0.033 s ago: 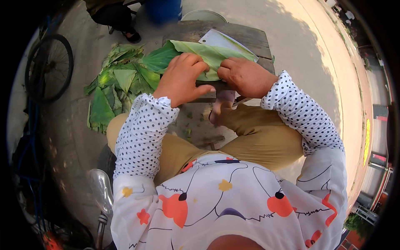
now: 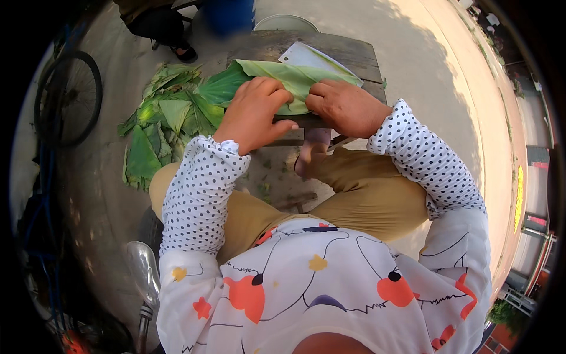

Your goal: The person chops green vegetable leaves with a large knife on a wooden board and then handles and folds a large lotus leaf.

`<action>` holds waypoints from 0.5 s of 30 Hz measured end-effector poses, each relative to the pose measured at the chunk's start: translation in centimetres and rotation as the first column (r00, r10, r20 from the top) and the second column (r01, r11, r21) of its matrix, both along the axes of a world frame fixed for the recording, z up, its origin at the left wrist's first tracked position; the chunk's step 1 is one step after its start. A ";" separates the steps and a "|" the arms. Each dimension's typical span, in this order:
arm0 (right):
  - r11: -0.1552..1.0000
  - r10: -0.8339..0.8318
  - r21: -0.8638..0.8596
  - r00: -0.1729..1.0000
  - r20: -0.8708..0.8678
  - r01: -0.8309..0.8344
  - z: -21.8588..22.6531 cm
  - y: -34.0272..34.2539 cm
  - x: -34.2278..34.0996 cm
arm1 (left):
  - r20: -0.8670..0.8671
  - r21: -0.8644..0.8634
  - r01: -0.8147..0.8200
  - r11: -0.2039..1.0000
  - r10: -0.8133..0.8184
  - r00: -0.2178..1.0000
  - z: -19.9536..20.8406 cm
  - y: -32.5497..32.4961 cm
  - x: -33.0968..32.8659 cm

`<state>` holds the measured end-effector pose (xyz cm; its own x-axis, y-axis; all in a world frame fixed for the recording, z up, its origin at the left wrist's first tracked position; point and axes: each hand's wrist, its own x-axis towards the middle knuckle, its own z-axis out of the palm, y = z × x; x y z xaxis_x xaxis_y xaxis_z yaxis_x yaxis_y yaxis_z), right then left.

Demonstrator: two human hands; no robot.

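Observation:
A large folded green leaf, which looks like a lotus leaf [image 2: 283, 71], lies across a small wooden table [image 2: 354, 53] in front of me. My left hand [image 2: 254, 109] bends its fingers over the leaf's near side, with the thumb sticking out toward me. Close to its right, my right hand [image 2: 345, 106] has its fingers curled onto the near edge of the same leaf. Both sets of fingertips are partly hidden. From under the leaf's far side shows a flat pale plate [image 2: 300, 55] with a small hole near its corner.
Left of the table lies a heap of green leaves [image 2: 144, 153] on the ground. A blue container [image 2: 230, 15] and a pale round tub [image 2: 286, 23] stand beyond. Another person's foot [image 2: 186, 55] is at the far left, near a bicycle wheel [image 2: 69, 97].
The whole view shifts very slightly. Both hands keep their places on the leaf.

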<state>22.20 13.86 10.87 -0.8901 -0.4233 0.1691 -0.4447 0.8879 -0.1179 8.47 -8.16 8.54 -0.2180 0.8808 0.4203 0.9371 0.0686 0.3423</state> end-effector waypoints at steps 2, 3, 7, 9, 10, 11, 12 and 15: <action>0.999 0.028 -0.017 0.998 -0.058 -0.029 0.2 -0.1 -0.3 | -0.011 -0.022 -0.016 1.000 0.015 1.000 -0.1 -0.3 -0.1; 0.999 0.044 -0.027 0.995 -0.087 -0.047 0.3 -0.1 -0.5 | -0.003 -0.041 -0.039 0.998 0.038 0.999 -0.1 -0.5 -0.1; 0.993 -0.070 -0.094 0.997 0.036 0.073 0.1 -0.3 0.0 | 0.036 -0.054 -0.063 0.997 0.065 0.997 -1.1 -0.7 0.9; 0.970 -0.114 -0.200 0.986 0.122 0.137 -0.3 0.5 -0.8 | 0.008 -0.038 -0.071 0.997 0.072 0.997 -0.1 -0.3 -0.3; 0.960 -0.117 -0.238 0.985 0.129 0.145 -0.6 0.5 -0.6 | -0.006 -0.026 -0.075 0.997 0.075 0.997 0.1 -0.5 -0.1; 0.954 -0.112 -0.265 0.987 0.117 0.140 -0.8 0.6 -0.6 | 0.018 -0.054 -0.064 0.997 0.065 0.998 0.5 -0.6 0.0; 0.948 -0.126 -0.274 0.981 0.147 0.162 -0.5 0.5 -0.4 | 0.033 -0.099 -0.055 0.994 0.059 0.998 0.8 -0.6 0.0; 0.917 -0.129 -0.349 0.973 0.191 0.190 -1.5 0.4 -0.4 | 0.049 -0.111 -0.066 0.992 0.071 0.996 0.2 -0.9 0.0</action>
<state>21.83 14.30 9.37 -0.9687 -0.2097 0.1327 -0.2482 0.8275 -0.5036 8.43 -9.06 8.72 -0.2986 0.9031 0.3087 0.9098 0.1718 0.3777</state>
